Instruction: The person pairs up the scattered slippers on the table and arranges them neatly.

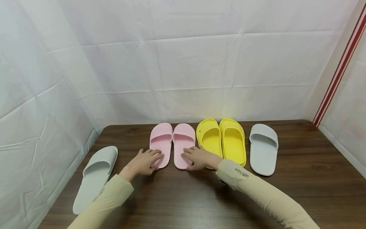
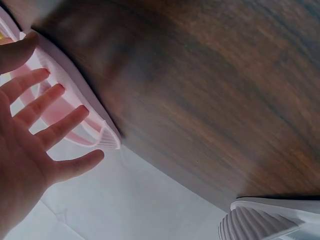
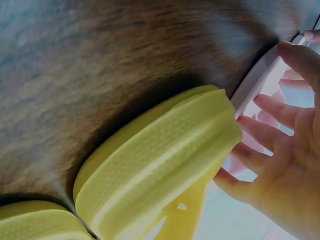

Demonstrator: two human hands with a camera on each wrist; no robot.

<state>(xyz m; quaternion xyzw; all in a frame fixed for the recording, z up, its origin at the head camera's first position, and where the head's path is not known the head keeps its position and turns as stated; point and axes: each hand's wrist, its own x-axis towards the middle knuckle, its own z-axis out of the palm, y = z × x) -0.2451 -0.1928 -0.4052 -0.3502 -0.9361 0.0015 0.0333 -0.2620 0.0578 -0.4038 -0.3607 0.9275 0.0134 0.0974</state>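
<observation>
Two pink slippers stand side by side near the table's far edge, toes pointing away. My left hand point(image 1: 147, 161) is at the heel of the left pink slipper point(image 1: 161, 143), its fingers spread and fairly straight in the left wrist view. Over the heel of the right pink slipper point(image 1: 184, 140) lies my right hand point(image 1: 200, 157), fingers loosely extended. Neither hand grips anything. Just right of them sits a pair of yellow slippers, the left yellow slipper point(image 1: 210, 136) partly hidden by my right hand and the right yellow slipper point(image 1: 233, 143) beside it.
A white slipper point(image 1: 263, 149) lies right of the yellow pair. Another pale slipper point(image 1: 95, 178) rests at an angle near the table's left edge, partly behind my left sleeve. White sheeting point(image 1: 194, 63) hangs behind the brown wooden table point(image 1: 171, 203).
</observation>
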